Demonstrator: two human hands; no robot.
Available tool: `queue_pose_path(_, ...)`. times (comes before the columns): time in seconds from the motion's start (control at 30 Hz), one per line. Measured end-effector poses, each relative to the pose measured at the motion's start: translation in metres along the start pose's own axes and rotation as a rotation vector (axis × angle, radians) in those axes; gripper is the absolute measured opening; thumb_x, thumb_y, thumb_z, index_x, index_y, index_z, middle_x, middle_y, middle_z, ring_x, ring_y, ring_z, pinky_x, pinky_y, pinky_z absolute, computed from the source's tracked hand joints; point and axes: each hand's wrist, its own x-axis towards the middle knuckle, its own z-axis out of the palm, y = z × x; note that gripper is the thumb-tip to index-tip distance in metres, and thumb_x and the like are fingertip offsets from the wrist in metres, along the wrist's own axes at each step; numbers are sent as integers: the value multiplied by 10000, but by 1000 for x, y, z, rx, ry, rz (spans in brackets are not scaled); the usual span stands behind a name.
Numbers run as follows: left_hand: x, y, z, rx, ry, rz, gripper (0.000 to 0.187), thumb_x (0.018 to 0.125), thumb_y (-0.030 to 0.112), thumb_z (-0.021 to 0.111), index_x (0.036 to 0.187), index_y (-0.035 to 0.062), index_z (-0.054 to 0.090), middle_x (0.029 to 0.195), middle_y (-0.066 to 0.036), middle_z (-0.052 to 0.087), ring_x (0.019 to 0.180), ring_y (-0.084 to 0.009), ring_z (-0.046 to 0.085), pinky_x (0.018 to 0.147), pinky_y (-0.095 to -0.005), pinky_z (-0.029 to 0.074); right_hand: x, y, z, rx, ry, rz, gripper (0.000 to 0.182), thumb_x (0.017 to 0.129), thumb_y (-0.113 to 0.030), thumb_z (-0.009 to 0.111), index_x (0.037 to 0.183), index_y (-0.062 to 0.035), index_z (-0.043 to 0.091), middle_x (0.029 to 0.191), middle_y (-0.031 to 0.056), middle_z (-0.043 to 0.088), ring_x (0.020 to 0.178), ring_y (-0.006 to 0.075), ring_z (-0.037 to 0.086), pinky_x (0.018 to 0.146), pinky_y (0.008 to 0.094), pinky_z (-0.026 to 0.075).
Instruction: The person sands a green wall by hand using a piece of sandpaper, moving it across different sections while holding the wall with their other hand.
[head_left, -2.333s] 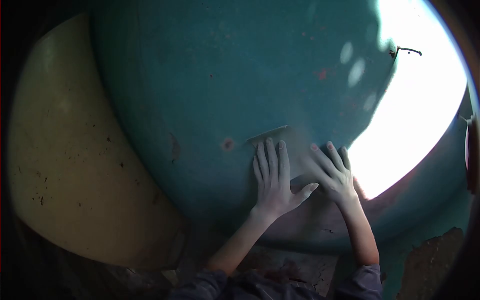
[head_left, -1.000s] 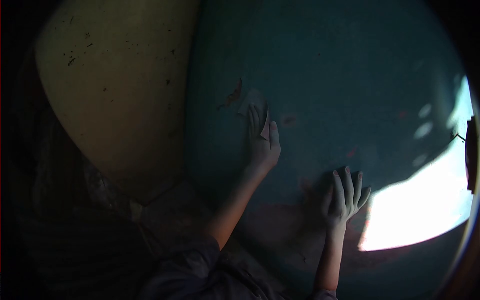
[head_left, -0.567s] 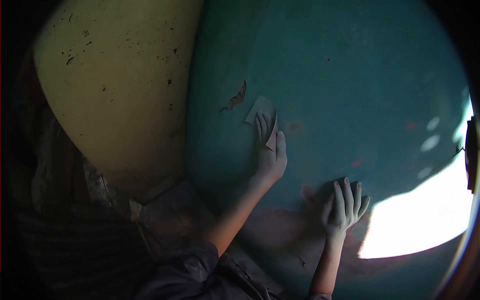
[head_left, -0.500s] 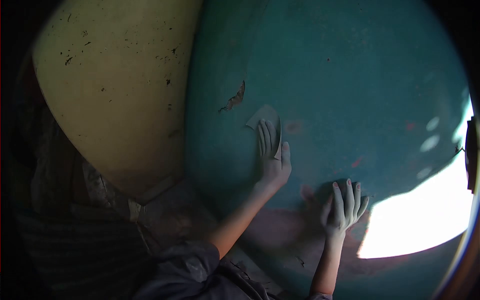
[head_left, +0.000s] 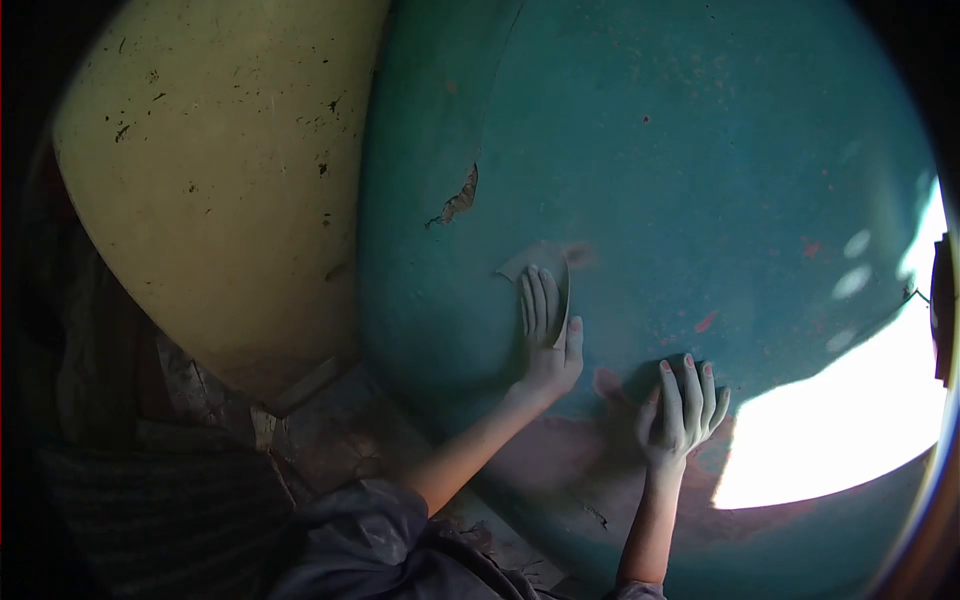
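Note:
My left hand [head_left: 548, 350] presses a grey sheet of sandpaper [head_left: 546, 256] against the teal wall [head_left: 640, 190]. Its fingers lie together along the sheet, and the thumb stands apart beside the sheet's curled right edge. Lower and to the right, my right hand [head_left: 682, 415] rests on the same wall with fingers spread and nothing held. Pale dust coats both hands. Reddish worn patches [head_left: 608, 383] show in the paint between them.
A yellowish wall [head_left: 220, 200] with dark chips meets the teal one on the left. Above my left hand there is a ragged hole [head_left: 458, 197] in the paint, with a crack rising from it. Bright sunlight [head_left: 830, 430] falls at the right. The floor [head_left: 350, 420] below is dim and cluttered.
My left hand and the sandpaper have slid down the wall, while the right hand stays almost where it was. The whole view has shifted slightly.

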Motion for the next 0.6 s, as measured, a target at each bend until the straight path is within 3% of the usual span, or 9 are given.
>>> queue_pose_path(0.1, -105, 26, 21, -164, -212, 13, 667, 1066, 259, 361, 1566, -126, 143, 1633, -373, 38, 1520, -546, 2, 1230, -592, 66, 0, -1, -1, 12, -7, 6, 306, 904, -160, 630, 1184, -123, 748, 1342, 100, 663, 1353, 313, 537, 1220, 498, 224)
queue_pose_path(0.17, -122, 35, 20, -242, -290, -15, 674, 1065, 268, 362, 1567, -124, 143, 1636, -367, 33, 1520, -547, -1, 1228, -595, 65, 1, -3, -2, 14, -11, 4, 304, 907, -165, 627, 1183, -125, 749, 1340, 98, 665, 1350, 309, 539, 1219, 493, 223)
queue_pose_path(0.27, -75, 26, 12, -177, -195, 67, 647, 1077, 265, 341, 1567, -119, 165, 1644, -349, 61, 1529, -526, -13, 1241, -561, 44, 3, -3, -4, 9, -17, 12, 303, 911, -168, 620, 1181, -130, 752, 1338, 93, 668, 1343, 298, 544, 1216, 486, 225)
queue_pose_path(0.33, -9, 10, 3, -251, -91, -111, 626, 1080, 245, 336, 1563, -121, 178, 1645, -347, 60, 1536, -507, -15, 1250, -532, 33, 5, -4, -2, 7, -12, 30, 303, 911, -165, 617, 1180, -133, 753, 1337, 90, 668, 1339, 291, 547, 1215, 484, 227)
queue_pose_path(0.4, -11, 13, 8, -210, -84, -101, 634, 1078, 243, 346, 1566, -118, 163, 1643, -351, 50, 1535, -509, -17, 1249, -534, 33, 5, -2, -1, 6, 24, 26, 303, 870, -178, 663, 1159, -148, 748, 1281, 44, 685, 1297, 249, 558, 1196, 467, 252)
queue_pose_path(0.5, -15, 15, 18, -82, -26, -73, 664, 1073, 238, 378, 1575, -109, 118, 1639, -363, 20, 1532, -514, -23, 1247, -541, 32, 5, 0, -3, 43, 29, 30, 331, 864, -168, 658, 1185, -141, 734, 1277, 43, 687, 1288, 240, 566, 1196, 462, 252)
queue_pose_path(0.6, -144, 49, 42, -76, -314, -63, 704, 1065, 270, 401, 1575, -109, 99, 1631, -376, -10, 1517, -548, -35, 1235, -577, 31, 1, -1, -3, 92, 41, 44, 376, 866, -162, 628, 1231, -111, 705, 1285, 79, 681, 1270, 276, 591, 1183, 478, 280)
